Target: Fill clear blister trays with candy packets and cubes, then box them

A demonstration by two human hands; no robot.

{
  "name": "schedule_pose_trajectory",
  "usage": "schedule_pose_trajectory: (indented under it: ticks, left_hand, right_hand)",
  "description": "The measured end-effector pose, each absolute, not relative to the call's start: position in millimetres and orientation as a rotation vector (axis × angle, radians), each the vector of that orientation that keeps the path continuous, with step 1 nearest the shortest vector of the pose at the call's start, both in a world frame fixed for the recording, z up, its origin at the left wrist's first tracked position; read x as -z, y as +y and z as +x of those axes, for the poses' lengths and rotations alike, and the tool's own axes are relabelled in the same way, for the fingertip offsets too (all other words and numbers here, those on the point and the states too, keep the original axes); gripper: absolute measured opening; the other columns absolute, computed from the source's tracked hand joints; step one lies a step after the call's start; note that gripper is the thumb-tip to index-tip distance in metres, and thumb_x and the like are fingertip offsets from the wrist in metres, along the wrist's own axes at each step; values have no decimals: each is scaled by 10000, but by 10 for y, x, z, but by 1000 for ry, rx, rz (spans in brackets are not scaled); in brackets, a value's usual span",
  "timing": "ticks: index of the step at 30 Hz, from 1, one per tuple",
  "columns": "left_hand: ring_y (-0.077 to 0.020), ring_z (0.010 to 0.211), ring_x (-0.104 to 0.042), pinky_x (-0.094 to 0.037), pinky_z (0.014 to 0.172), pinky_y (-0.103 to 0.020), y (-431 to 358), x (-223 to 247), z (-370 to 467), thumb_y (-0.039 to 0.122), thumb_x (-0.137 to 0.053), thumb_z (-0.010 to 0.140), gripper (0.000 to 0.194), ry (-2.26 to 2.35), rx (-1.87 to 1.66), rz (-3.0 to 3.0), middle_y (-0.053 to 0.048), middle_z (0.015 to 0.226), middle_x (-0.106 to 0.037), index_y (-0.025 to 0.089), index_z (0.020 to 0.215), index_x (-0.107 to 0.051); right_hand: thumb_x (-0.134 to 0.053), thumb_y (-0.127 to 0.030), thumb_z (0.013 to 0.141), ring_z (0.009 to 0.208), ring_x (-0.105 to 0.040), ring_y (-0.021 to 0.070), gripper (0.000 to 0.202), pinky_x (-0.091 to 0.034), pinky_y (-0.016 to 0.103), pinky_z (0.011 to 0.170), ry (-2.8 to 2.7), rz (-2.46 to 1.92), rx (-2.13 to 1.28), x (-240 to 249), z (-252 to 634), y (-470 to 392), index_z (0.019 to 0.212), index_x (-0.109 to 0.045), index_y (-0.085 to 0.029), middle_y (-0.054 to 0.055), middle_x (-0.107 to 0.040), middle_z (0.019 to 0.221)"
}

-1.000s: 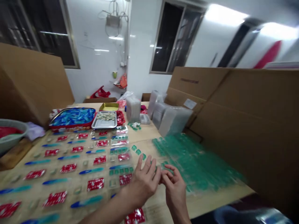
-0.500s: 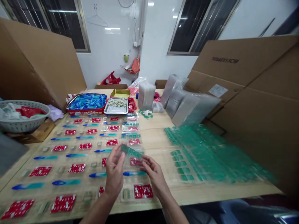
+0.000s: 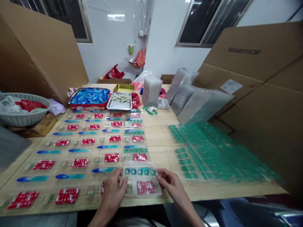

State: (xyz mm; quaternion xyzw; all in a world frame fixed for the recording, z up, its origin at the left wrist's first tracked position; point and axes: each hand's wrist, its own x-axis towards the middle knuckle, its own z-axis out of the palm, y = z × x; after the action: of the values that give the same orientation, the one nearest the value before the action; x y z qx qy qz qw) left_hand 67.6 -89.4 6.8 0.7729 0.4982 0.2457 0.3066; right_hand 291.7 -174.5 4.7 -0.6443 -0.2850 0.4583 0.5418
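A clear plastic blister tray point(image 3: 142, 179) lies flat on the pale wooden table point(image 3: 161, 132) at the near edge, at about 6 o'clock in the view. Its upper row holds a strip of small green squares point(image 3: 140, 171), and below them sits a red printed card point(image 3: 146, 187). The left hand point(image 3: 113, 192) rests at the tray's 9 o'clock side, fingers bent and touching its left edge. The right hand point(image 3: 171, 183) sits at the tray's 3 o'clock side, fingertips pinching its right edge. Both hands grasp the tray lightly from either side while it lies on the table.

From 9 to 12 o'clock of the tray, rows of like trays cover the table, each with a blue-handled tool point(image 3: 105, 170) and red cards point(image 3: 111, 157). At 2 o'clock of the hands spreads a wide sheet of clear packs filled with green squares point(image 3: 213, 154), well apart from the held tray. Farther off at 12 o'clock stand a red tin of blue pieces point(image 3: 89, 96), a steel tray of pale small parts point(image 3: 119, 100) just beside it, and stacks of clear plastic lids point(image 3: 189, 97) to their right. A white woven basket point(image 3: 23, 110) sits at 10 o'clock. Tall brown cardboard sheets point(image 3: 260, 94) wall the table on both sides.
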Motion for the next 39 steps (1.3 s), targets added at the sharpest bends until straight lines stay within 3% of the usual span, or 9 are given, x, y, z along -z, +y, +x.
schedule_pose_trajectory:
  ticks: [5, 9, 20, 25, 33, 39]
  left_hand:
    - [-261, 958, -629, -521, 793, -380, -1068, -12, 652, 258, -440, 850, 281, 1386, -352, 2372, -128, 1055, -648, 155, 1041, -619]
    - [-255, 990, -616, -515, 801, -359, -1091, -17, 710, 194, -408, 855, 348, 1409, -264, 2482, -130, 1098, -637, 138, 1156, -573]
    - [-287, 1017, -577, -484, 878, -395, -1253, 107, 900, 234, -470, 808, 456, 1117, -250, 2624, -141, 1125, -637, 123, 1247, -526]
    - [-383, 1094, -493, -405, 904, -533, -1242, 68, 942, 330, -519, 788, 537, 1128, -265, 2596, -148, 1126, -638, 135, 1288, -489]
    - [-339, 1083, -510, -352, 886, -517, -1157, 226, 638, 232, -515, 777, 466, 1124, -497, 2729, -115, 1078, -664, 164, 1239, -503]
    - [-323, 1081, -539, -382, 897, -515, -1159, 187, 654, 290, -546, 792, 471, 1025, -723, 2803, -115, 1068, -666, 159, 1241, -488]
  right_hand:
    - [-648, -385, 670, 460, -505, 131, 281, -409, 242, 448, -846, -1712, -957, 116, 2890, -1843, 826, -668, -153, -27, -559, 545]
    - [-563, -308, 710, 615, -599, 176, 237, -457, 275, 591, -1123, -1946, -667, 196, 2871, -1865, 876, -670, -176, 22, -650, 684]
    - [-420, -407, 804, 808, -677, 252, 386, -495, 351, 733, -1224, -2219, -474, 337, 3020, -2067, 1009, -664, -189, 92, -728, 881]
    - [-413, -405, 797, 810, -684, 253, 397, -514, 340, 725, -1211, -2229, -433, 353, 3033, -2105, 1010, -675, -197, 103, -732, 892]
    - [-457, -444, 798, 817, -685, 246, 370, -531, 317, 723, -1191, -2066, -548, 307, 2774, -2017, 984, -675, -209, 91, -732, 915]
    - [-553, -478, 766, 669, -665, 216, 405, -544, 293, 612, -1023, -1949, -647, 172, 2806, -2090, 1047, -672, -211, 79, -726, 902]
